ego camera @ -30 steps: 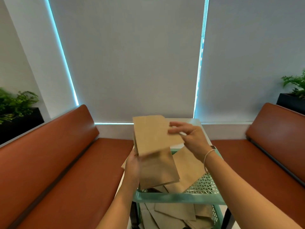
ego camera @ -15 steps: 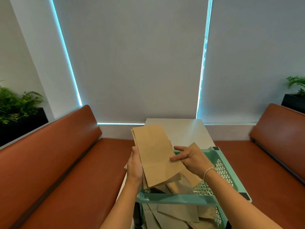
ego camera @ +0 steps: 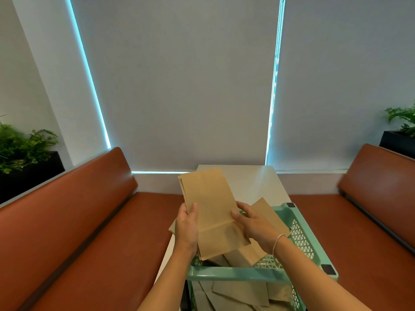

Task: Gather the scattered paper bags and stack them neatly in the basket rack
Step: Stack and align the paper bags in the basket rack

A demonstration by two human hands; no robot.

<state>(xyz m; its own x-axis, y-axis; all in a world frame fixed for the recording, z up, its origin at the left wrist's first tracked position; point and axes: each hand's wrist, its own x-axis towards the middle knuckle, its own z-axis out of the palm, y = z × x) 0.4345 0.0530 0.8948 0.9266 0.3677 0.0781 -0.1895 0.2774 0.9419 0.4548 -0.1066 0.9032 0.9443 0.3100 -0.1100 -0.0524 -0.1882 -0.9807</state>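
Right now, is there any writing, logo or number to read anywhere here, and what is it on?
None can be read.
The paper bags held by the left hand and right hand are plain brown.
The green basket rack shows no label.

- At lower centre of the frame, two bare hands hold a small stack of flat brown paper bags point(ego camera: 211, 212) above a mint-green plastic basket rack point(ego camera: 298, 223).
- The left hand point(ego camera: 186, 227) grips the stack's left edge, thumb on top.
- The right hand point(ego camera: 254, 223), a thin beaded bracelet point(ego camera: 277, 242) on its wrist, grips the right edge.
- More brown paper bags point(ego camera: 268, 212) lie askew in the top basket, and others point(ego camera: 238, 295) show in the tier below.
- The rack stands against a pale rectangular table point(ego camera: 253, 182).
- Rust-orange padded benches run along the left point(ego camera: 78, 221) and right point(ego camera: 359, 216).
- Grey roller blinds point(ego camera: 179, 75) fill the upper frame.
- Green potted plants sit at the left edge point(ego camera: 20, 144) and right edge point(ego camera: 402, 117).
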